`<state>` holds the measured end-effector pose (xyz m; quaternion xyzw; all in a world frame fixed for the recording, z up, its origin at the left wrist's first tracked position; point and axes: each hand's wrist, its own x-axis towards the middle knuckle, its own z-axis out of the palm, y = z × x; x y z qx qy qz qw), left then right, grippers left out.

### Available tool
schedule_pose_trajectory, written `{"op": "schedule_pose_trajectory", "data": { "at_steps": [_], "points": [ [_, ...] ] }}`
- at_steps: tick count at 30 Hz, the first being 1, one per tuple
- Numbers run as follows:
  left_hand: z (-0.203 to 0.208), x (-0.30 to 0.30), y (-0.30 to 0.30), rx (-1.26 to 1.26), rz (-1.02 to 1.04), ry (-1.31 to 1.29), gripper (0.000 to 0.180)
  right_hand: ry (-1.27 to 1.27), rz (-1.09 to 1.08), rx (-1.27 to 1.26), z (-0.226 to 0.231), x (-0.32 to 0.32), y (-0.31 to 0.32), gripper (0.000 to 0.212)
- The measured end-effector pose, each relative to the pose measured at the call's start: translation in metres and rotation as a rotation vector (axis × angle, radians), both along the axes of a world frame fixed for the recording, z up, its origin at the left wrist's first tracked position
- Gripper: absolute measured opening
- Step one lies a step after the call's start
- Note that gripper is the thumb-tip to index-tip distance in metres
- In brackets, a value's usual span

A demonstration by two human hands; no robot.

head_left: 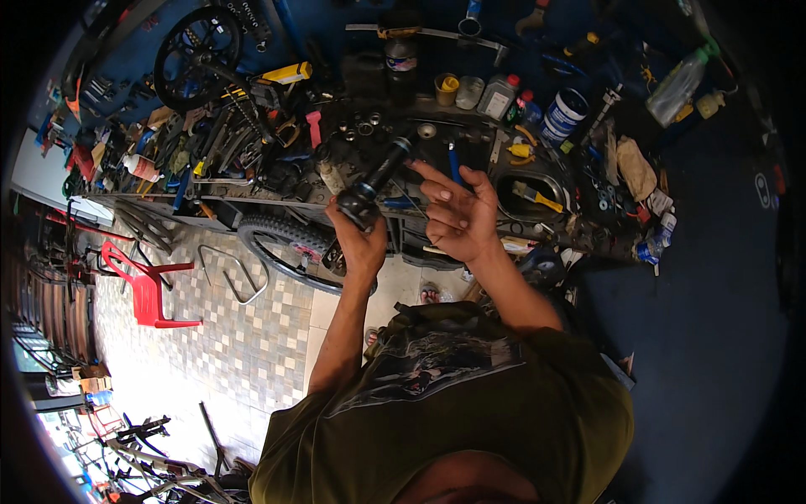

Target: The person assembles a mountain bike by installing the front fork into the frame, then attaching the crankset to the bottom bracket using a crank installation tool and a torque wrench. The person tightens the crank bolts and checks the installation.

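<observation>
My left hand (pixel 361 244) is wrapped around the thick lower end of a black tubular part (pixel 384 172). The part tilts up and to the right over the front of the workbench, and a thin bluish ring shows on it; its exact kind I cannot make out. My right hand (pixel 460 214) is raised just to the right of it, apart from the part. Its index finger points toward the tube's upper end, the thumb stands away and the other fingers are loosely curled, with nothing visible in them. Behind that hand a blue-handled tool (pixel 454 161) lies on the bench.
The crowded workbench (pixel 281 202) holds many tools, a white-and-blue tub (pixel 564 114), a grey bottle (pixel 499 97) and a yellow-handled brush (pixel 537 197) in a dark basin. A bicycle wheel (pixel 281 260) leans below its front edge. A red chair (pixel 149 290) stands on the tiled floor at left.
</observation>
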<state>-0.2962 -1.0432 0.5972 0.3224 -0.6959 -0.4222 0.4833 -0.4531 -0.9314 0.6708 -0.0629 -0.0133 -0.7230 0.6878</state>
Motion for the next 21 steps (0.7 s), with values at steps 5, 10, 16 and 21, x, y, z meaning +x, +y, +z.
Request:
{"op": "schedule_pose_trajectory", "data": {
  "at_steps": [5, 10, 16, 21],
  "points": [
    [-0.021, 0.003, -0.012, -0.252, -0.157, -0.166, 0.067, 0.175, -0.119, -0.112, 0.036, -0.019, 0.017, 0.068],
    [-0.023, 0.018, -0.011, -0.140, -0.209, -0.236, 0.074, 1.312, -0.680, 0.378, 0.055, -0.124, 0.052, 0.064],
    [0.001, -0.011, 0.005, 0.111, -0.319, -0.249, 0.054, 2.529, -0.544, 1.575, 0.014, -0.338, 0.104, 0.078],
    [0.017, -0.026, 0.019, -0.367, -0.328, -0.417, 0.054, 2.686, -0.186, 1.692, -0.003, -0.410, 0.103, 0.091]
  ]
}}
